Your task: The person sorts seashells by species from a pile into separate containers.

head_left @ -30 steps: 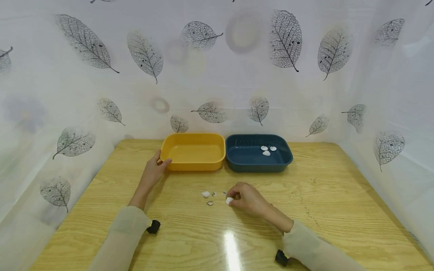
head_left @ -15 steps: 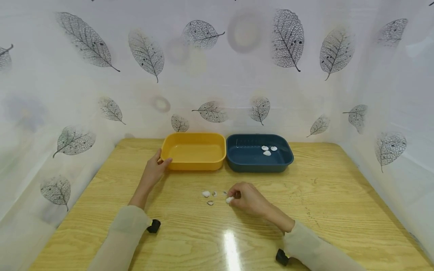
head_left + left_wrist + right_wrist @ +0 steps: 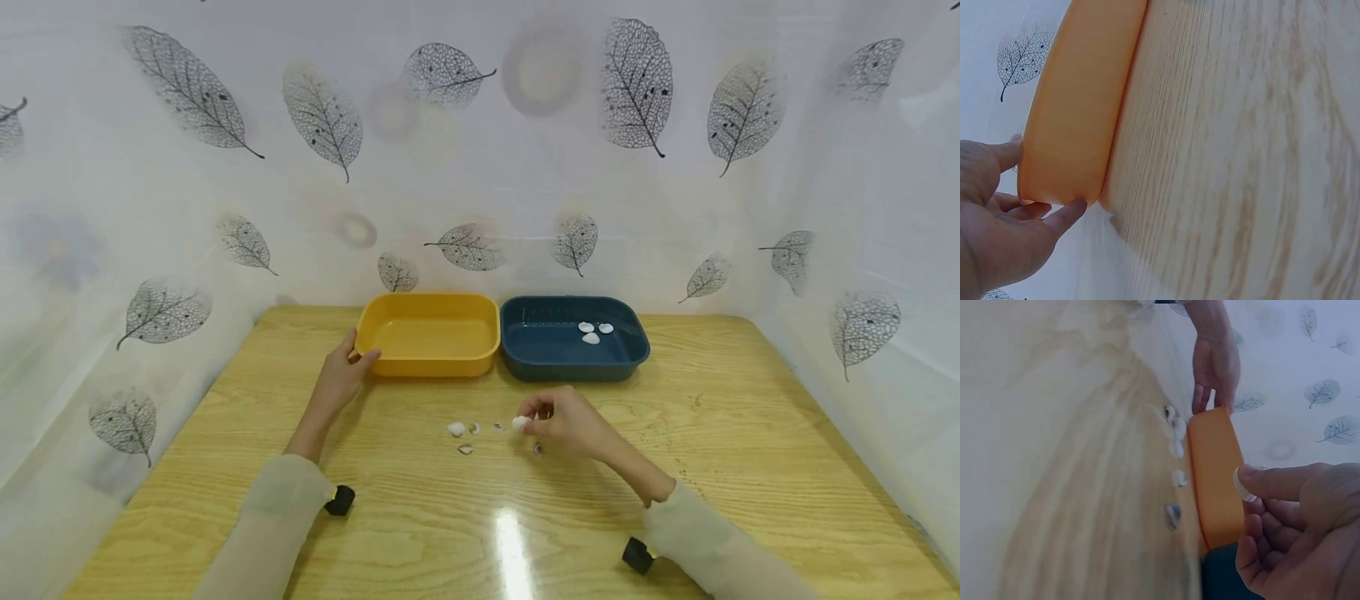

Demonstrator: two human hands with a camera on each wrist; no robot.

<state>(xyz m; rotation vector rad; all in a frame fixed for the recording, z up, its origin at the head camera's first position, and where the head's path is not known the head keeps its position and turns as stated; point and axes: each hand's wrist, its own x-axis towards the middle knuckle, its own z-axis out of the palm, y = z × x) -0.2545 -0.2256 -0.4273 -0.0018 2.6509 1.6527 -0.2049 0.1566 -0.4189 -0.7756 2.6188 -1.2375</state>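
Note:
My right hand [image 3: 570,421] pinches a white seashell [image 3: 520,423] between thumb and fingertips, just above the table. In the right wrist view that seashell [image 3: 1244,485] shows at the thumb tip. My left hand [image 3: 340,379] holds the near left corner of a yellow plastic basin [image 3: 431,368]; the left wrist view shows its fingers [image 3: 1066,217] on the basin's end wall. Below my right hand lies a small dark-marked shell [image 3: 537,448]. Left of it are a white shell [image 3: 456,429] and several smaller shells [image 3: 466,449].
A dark blue basin [image 3: 573,373] stands against the yellow one's right side, with white shells [image 3: 591,339] inside. Both basins are at the back of the wooden table [image 3: 420,517], before a leaf-printed curtain [image 3: 480,167].
My right hand has lifted the white seashell and moved slightly right and toward the basins, uncovering the small dark-marked shell. The left hand has stayed on the yellow basin.

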